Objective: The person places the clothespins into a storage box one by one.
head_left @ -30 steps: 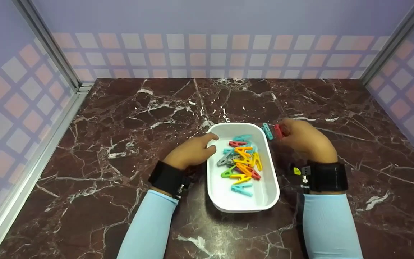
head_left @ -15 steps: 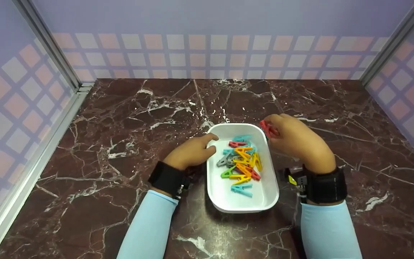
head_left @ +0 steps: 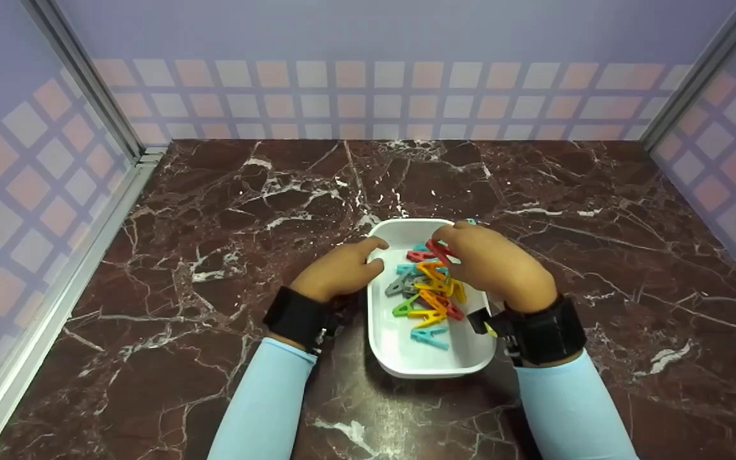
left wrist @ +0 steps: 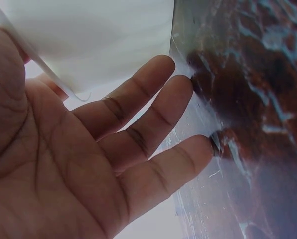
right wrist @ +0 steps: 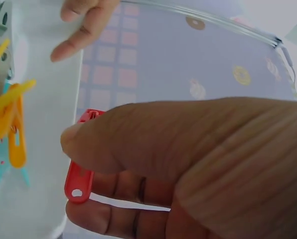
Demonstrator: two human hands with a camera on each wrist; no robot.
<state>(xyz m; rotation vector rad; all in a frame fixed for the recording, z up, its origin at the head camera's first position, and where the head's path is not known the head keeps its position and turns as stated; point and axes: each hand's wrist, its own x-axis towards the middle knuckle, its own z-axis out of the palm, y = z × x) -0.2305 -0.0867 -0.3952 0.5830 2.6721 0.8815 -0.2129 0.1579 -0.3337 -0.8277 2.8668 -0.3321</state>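
Observation:
A white plastic container (head_left: 400, 356) holds several clothespins: a light blue clothespin (head_left: 430, 337) near its front end, a green clothespin (head_left: 405, 307), grey, yellow, orange and red ones. Over its left rim my left hand (head_left: 336, 271) hooks thumb and forefinger, while the other fingers (left wrist: 161, 122) extend along the outside wall towards the table. Above the container's far right part, my right hand (head_left: 499, 263) pinches a red clothespin (right wrist: 79, 185) between thumb and fingers. Part of that clothespin is covered by the thumb.
A bit of a light blue clothespin (head_left: 471, 221) shows behind my right hand, on the table beyond the container's far right corner. The dark red marbled table (head_left: 227, 211) is bounded by a tile-patterned back wall (head_left: 368, 96) and side panels.
My right hand has carried the red clothespin leftward, from the table right of the container to above its inside. My left hand and the container have stayed in place.

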